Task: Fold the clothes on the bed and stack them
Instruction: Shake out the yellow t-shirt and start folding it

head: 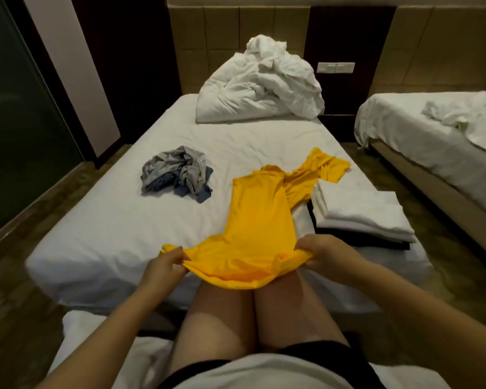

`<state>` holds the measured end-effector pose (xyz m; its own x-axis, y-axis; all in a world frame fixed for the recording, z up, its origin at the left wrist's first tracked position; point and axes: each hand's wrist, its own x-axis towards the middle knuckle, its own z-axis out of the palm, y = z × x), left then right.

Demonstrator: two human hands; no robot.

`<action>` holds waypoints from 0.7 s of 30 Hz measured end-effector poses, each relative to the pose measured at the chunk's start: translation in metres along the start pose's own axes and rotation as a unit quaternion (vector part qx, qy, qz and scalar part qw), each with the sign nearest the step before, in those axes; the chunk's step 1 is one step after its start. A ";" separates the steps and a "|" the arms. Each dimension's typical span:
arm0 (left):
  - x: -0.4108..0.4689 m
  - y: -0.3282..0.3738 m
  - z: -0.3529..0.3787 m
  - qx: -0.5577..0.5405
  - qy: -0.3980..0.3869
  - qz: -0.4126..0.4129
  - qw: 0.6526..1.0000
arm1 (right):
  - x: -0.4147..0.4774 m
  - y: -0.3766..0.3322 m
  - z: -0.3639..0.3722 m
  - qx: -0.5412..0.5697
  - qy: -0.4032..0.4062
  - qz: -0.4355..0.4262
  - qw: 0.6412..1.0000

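Note:
A yellow shirt point(257, 217) lies stretched along the white bed point(110, 234), its far sleeve reaching toward the right edge and its near hem hanging over my knees. My left hand point(163, 266) pinches the hem's left corner. My right hand point(324, 252) grips the hem's right corner. To the right of the shirt sits a stack of folded clothes point(362, 217), white pieces on top of dark ones. A crumpled heap of grey and blue clothes point(177, 174) lies on the left of the bed.
A rumpled white duvet and pillow point(261, 82) are piled at the head of the bed. A second bed point(438, 136) stands to the right across a narrow floor gap. I sit on another white surface point(101, 338) facing the bed's foot.

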<state>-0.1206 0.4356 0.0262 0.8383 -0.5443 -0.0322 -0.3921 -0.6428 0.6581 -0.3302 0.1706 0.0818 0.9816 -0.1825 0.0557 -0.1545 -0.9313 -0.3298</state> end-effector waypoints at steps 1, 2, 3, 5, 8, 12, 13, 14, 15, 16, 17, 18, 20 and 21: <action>-0.002 -0.003 0.001 -0.004 0.003 -0.001 1.000 | -0.007 -0.002 -0.002 0.010 0.007 -0.004 1.000; -0.004 -0.005 0.002 -0.002 0.002 0.000 1.000 | -0.014 -0.005 -0.003 0.009 0.003 0.000 1.000; -0.005 -0.008 0.003 -0.001 -0.002 0.005 1.000 | -0.020 -0.007 -0.003 -0.004 -0.016 0.009 1.000; -0.009 -0.012 0.006 -0.001 -0.025 0.013 1.000 | -0.029 -0.009 0.003 -0.044 -0.070 0.012 0.997; -0.014 -0.019 0.011 -0.016 -0.044 0.018 0.999 | -0.042 -0.010 0.018 -0.046 -0.098 -0.022 0.994; -0.022 -0.020 0.020 -0.021 -0.083 0.029 0.996 | -0.048 -0.018 0.035 -0.067 -0.083 -0.060 0.992; -0.023 -0.021 0.022 -0.024 -0.085 0.038 0.995 | -0.046 -0.023 0.037 -0.091 -0.085 -0.064 0.990; -0.025 -0.021 0.025 -0.026 -0.083 0.042 0.995 | -0.044 -0.029 0.041 -0.118 -0.078 -0.073 0.987; -0.026 -0.022 0.026 -0.030 -0.081 0.041 0.995 | -0.043 -0.033 0.045 -0.140 -0.054 -0.093 0.984; -0.027 -0.022 0.027 -0.032 -0.072 0.039 0.996 | -0.041 -0.039 0.048 -0.157 -0.008 -0.118 0.980; -0.027 -0.023 0.027 -0.037 -0.052 0.030 0.998 | -0.041 -0.044 0.050 -0.156 0.048 -0.137 0.977; -0.026 -0.025 0.025 -0.039 -0.027 0.013 0.999 | -0.042 -0.048 0.049 -0.135 0.111 -0.143 0.974; -0.022 -0.029 0.021 -0.042 0.036 -0.027 0.998 | -0.047 -0.054 0.042 -0.079 0.205 -0.135 0.966; -0.021 -0.031 0.020 -0.047 0.060 -0.038 0.996 | -0.051 -0.055 0.041 -0.062 0.217 -0.132 0.965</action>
<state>-0.1333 0.4563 -0.0088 0.9055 -0.4243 0.0023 -0.2937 -0.6229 0.7251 -0.3673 0.2435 0.0588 0.8530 -0.0239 0.5213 0.0558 -0.9890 -0.1367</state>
